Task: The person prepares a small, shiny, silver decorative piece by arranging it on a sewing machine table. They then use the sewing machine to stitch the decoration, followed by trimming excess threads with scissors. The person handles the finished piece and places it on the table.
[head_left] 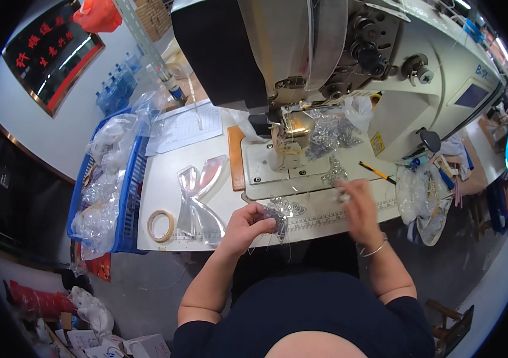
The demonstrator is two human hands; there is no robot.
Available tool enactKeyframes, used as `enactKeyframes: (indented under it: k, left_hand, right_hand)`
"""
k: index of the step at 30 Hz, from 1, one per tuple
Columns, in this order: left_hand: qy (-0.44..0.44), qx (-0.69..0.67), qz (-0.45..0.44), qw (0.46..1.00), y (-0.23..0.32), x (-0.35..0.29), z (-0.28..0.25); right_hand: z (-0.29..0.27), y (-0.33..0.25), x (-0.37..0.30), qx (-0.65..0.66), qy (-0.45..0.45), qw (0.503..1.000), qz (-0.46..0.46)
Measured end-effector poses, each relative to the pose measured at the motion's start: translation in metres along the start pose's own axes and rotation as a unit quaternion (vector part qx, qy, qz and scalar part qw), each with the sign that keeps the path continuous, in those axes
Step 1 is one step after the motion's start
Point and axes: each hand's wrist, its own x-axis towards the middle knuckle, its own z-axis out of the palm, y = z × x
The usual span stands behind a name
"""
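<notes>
My left hand (pixel 249 228) pinches a grey, glittery openwork appliqué (pixel 280 216) between thumb and fingers at the table's front edge, with loose threads hanging from it. To its right, my right hand (pixel 359 210) is smeared by motion, so its grip does not show. Just beyond those fingers lies another silvery piece (pixel 332 170), beside the sewing machine's bed plate (pixel 266 186). Above the plate hangs the presser-foot area of the industrial sewing machine (pixel 294 128). A heap of similar glittery grey pieces (pixel 331 134) rests behind it, under the arm.
Left of the plate lie clear plastic pieces (pixel 197 206), a tape roll (pixel 161 225) and a paper sheet (pixel 188 126). A blue basket (pixel 127 203) of plastic bags stands beside the table. A yellow-black pen (pixel 378 172) and a plastic bag (pixel 418 194) are at right.
</notes>
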Motion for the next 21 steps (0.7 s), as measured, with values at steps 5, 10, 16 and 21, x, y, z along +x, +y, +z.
enactKeyframes:
  k: [5, 10, 16, 21]
  left_hand:
    - [0.002, -0.018, 0.009, 1.000, 0.003, -0.007, 0.001]
    - [-0.012, -0.027, 0.018, 0.999, 0.001, -0.011, -0.006]
    - [0.065, 0.385, 0.291, 0.873, 0.022, -0.025, 0.009]
    - [0.018, 0.665, 0.536, 0.519, 0.063, -0.024, 0.015]
  right_hand:
    - [0.037, -0.028, 0.010, -0.020, -0.085, 0.996, -0.033]
    - [0.050, -0.028, 0.014, -0.017, -0.086, 0.994, -0.060]
    - [0.012, -0.041, 0.010, 0.052, 0.133, 0.989, -0.033]
    - [-0.034, -0.079, 0.010, 0.048, 0.313, 0.908, -0.274]
